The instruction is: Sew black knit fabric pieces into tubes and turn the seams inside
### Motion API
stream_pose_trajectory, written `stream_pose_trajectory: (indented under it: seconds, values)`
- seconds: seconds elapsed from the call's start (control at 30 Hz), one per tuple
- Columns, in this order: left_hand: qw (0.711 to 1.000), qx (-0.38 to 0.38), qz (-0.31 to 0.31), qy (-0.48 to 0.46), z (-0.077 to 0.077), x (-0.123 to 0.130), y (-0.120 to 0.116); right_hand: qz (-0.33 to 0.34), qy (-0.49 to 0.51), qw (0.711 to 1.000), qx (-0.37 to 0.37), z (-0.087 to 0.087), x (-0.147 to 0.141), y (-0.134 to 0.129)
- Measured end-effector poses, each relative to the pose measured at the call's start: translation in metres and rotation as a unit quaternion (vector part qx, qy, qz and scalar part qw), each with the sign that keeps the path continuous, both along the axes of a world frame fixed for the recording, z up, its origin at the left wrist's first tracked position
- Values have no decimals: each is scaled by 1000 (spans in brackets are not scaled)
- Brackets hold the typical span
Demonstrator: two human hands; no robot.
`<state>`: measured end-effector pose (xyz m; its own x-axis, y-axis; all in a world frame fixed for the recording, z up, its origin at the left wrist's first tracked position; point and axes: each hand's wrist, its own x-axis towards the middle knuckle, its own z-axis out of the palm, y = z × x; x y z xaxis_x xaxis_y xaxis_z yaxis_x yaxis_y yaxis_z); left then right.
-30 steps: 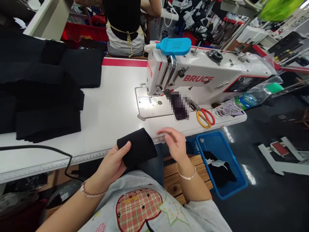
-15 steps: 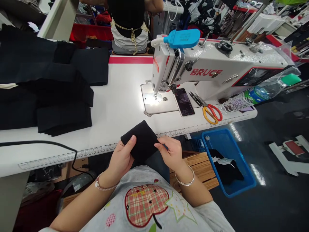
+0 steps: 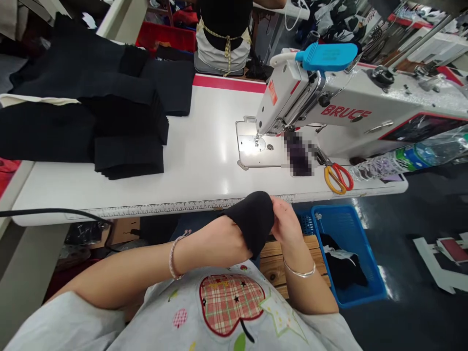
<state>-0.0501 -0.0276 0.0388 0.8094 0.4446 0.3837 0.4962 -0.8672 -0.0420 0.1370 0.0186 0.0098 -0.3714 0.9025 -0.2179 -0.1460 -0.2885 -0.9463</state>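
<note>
1. We cannot tell how the fingers of our left hand stand, because the black cloth piece covers them; the cloth wraps around that hand like a sleeve.
2. Our right hand has its fingers pinched on the cloth's right-hand edge, the hand upright and the forearm rising from below.
3. Our left forearm lies nearly level, crossing in front of our body; we wear one bracelet on each wrist.
4. We hold this one cloth piece in front of the near edge of the table, above our lap.
5. On the table we count one sewing machine, one pair of scissors with a yellow and a red handle, one bottle and one blurred-out dark object.
6. At our left, folded black fabric lies in several piles, its layers too dark to count.
7. We see one blue basket at our lower right, with black and white cloth inside, and one person beyond the table.
</note>
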Motion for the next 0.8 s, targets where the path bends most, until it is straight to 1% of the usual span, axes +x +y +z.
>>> stream_pose_trajectory:
  seconds: [0.03,0.1,0.17,0.23,0.3,0.4,0.47,0.53,0.6,0.63,0.67,0.73,0.8]
  values:
    - [1000,-7,-15,6,-1,0,-2,-1,-13,1000,1,5,0,0]
    - [998,-41,-39,9,-3,0,-4,-2,-53,998,26,12,-1,-1]
    - [996,-70,-46,14,-3,-1,-5,-13,-102,993,55,15,-4,-3]
    - [997,-68,-41,10,-1,-3,-6,-33,-147,986,73,16,-8,-6]
    - [998,-51,-38,-1,1,-5,-6,-49,-178,979,81,16,-12,-9]
    - [998,-36,-38,-19,1,-8,-7,-58,-192,976,86,18,-18,-12]
    - [998,-35,-46,-29,0,-10,-8,-47,-171,982,60,21,-21,-11]
    - [997,-31,-66,-36,-2,-12,-8,-18,-133,991,-2,26,-24,-10]
    - [995,-21,-93,-41,-3,-14,-9,18,-103,992,-71,31,-27,-7]
    - [994,-17,-105,-40,-3,-15,-10,32,-96,991,-92,34,-28,-6]
    - [992,-14,-115,-39,-2,-16,-11,42,-95,989,-101,37,-29,-6]
    - [991,-25,-131,-32,-1,-19,-14,53,-100,989,-97,42,-32,-5]
    - [991,-87,-97,-16,0,-21,-17,67,-106,988,-95,46,-33,-5]
